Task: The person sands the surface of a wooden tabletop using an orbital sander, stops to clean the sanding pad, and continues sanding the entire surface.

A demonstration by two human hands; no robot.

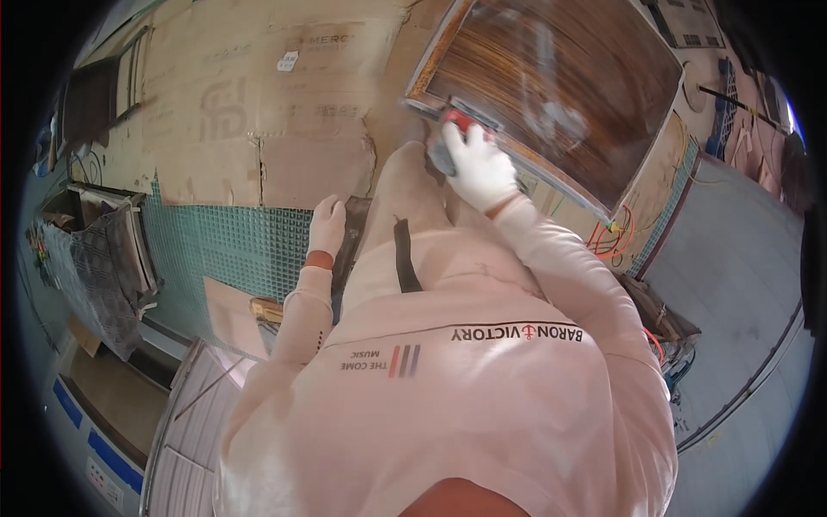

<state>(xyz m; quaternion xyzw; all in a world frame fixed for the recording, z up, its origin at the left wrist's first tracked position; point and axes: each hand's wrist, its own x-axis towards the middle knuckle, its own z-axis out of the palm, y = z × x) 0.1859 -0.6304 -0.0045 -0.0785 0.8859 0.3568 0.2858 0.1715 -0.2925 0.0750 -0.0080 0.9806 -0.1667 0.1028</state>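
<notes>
My right hand (482, 169), in a white glove, is closed round a red and grey sander (461, 119). It sits at the near left corner of a brown wood-grain panel (594, 95) with a paler edge. Whitish dusty patches mark the panel's glossy face. Down by my left leg is my left hand (327, 226), also gloved, with its fingers curled together. Whether anything is inside that hand is hidden. A dark object (351, 228) lies close beside it.
Flattened cardboard (224, 129) covers the floor ahead and to the left, over green mesh matting (215, 241). Orange cord (616, 237) runs beside the panel's near right corner. A fabric-covered bin (90, 267) stands at far left. Grey floor (724, 258) stretches away on the right.
</notes>
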